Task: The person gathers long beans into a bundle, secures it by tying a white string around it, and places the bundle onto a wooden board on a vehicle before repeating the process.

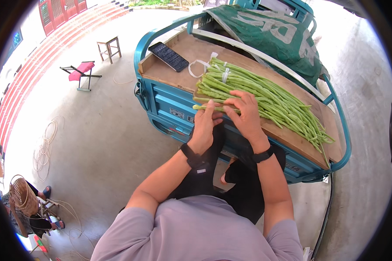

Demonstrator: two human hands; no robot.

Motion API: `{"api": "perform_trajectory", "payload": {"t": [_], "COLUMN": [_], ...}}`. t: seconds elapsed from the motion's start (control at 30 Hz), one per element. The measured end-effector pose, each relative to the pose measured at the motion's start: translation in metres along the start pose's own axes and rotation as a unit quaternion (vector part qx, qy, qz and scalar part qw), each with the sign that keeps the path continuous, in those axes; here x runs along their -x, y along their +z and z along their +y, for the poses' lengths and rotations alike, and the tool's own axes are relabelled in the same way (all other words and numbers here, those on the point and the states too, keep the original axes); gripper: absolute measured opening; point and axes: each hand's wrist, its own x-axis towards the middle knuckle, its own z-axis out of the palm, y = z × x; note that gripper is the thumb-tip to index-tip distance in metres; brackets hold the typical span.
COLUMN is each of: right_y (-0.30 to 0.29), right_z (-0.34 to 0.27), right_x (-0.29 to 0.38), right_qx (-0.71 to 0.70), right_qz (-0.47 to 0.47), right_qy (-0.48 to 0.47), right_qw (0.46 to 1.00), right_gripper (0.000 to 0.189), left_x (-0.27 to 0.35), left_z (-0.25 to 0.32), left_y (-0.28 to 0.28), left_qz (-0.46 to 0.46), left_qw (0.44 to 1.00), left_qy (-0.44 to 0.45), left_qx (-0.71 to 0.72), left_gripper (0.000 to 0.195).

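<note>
A pile of green yardlong beans (pixel 271 94) lies lengthwise on a wooden board at the back of a blue cargo tricycle. White ties (pixel 225 75) wrap some of the beans near their left ends. My left hand (pixel 205 125) is at the board's near edge, its thumb and fingers around the pale end of a loose bean (pixel 197 107). My right hand (pixel 246 114) rests over the near side of the pile, thumb and fingers touching beans; its grip is partly hidden. A white strip loop (pixel 196 68) lies by the bean ends.
A smartphone (pixel 169 56) lies at the board's left. Behind the rail a green tarpaulin (pixel 274 36) covers the blue tricycle bed (pixel 179 101). On the concrete floor stand a wooden stool (pixel 108 47) and a pink folding stool (pixel 81 71). A seated person with a wicker basket (pixel 24 195) is at lower left.
</note>
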Motion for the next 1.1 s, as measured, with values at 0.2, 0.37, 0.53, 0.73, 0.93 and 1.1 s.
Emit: {"api": "perform_trajectory", "payload": {"t": [0.2, 0.37, 0.53, 0.73, 0.93, 1.1], "right_y": [0.003, 0.002, 0.001, -0.009, -0.012, -0.007], "right_z": [0.016, 0.020, 0.014, 0.015, 0.018, 0.019], "right_x": [-0.002, -0.007, -0.002, 0.001, -0.003, -0.005], "right_qx": [0.087, 0.100, -0.015, -0.126, -0.163, -0.161], "right_qz": [-0.007, -0.073, -0.075, -0.106, -0.137, -0.072], "right_qy": [0.060, 0.059, 0.086, 0.128, 0.139, 0.189], "right_qw": [0.994, 0.991, 0.993, 0.978, 0.967, 0.966], "right_gripper": [0.011, 0.009, 0.008, 0.007, 0.009, 0.014], "left_x": [0.002, 0.001, 0.001, 0.000, -0.005, -0.004], "left_z": [-0.015, -0.014, -0.017, -0.015, -0.010, -0.008], "left_y": [-0.001, -0.005, -0.012, -0.015, -0.016, -0.017], "left_qz": [0.030, 0.005, -0.003, -0.011, -0.083, -0.075], "left_qw": [0.999, 0.999, 0.998, 0.998, 0.995, 0.990], "left_qy": [0.016, 0.042, 0.059, 0.053, 0.024, 0.102], "left_qx": [0.033, -0.019, -0.035, -0.022, 0.052, -0.066], "left_gripper": [0.041, 0.043, 0.043, 0.041, 0.032, 0.031]}}
